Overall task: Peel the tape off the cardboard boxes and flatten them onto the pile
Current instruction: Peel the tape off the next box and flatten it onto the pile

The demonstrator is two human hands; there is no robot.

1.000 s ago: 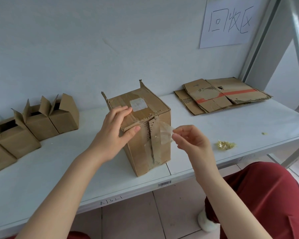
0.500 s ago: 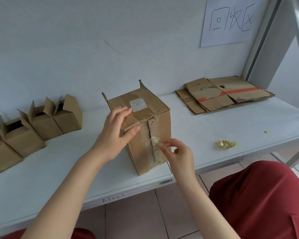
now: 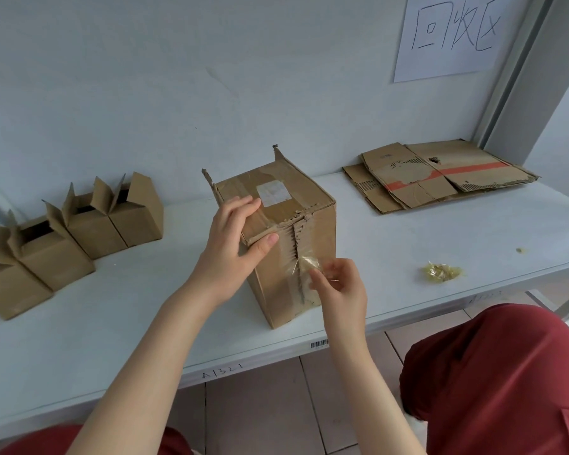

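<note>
A tall brown cardboard box stands upright near the front of the long white table. Its top is closed, so what is inside is hidden. A small white paper label is stuck on the top.

The left hand holds the box at its top front edge, with the fingers lying over the top and the thumb pressing on the front side. The right hand pinches a strip of clear shiny tape between thumb and fingertips. The tape is partly off the torn front seam, and one end is stuck there.

Far to the left is a row of small brown cardboard boxes with their flaps standing up (it is too dark inside to tell what they hold). At the back right lies a pile of flat brown cardboard with a red stripe. A little crumpled yellow ball of tape sits on the table to the right of the tall box, well apart from it.
</note>
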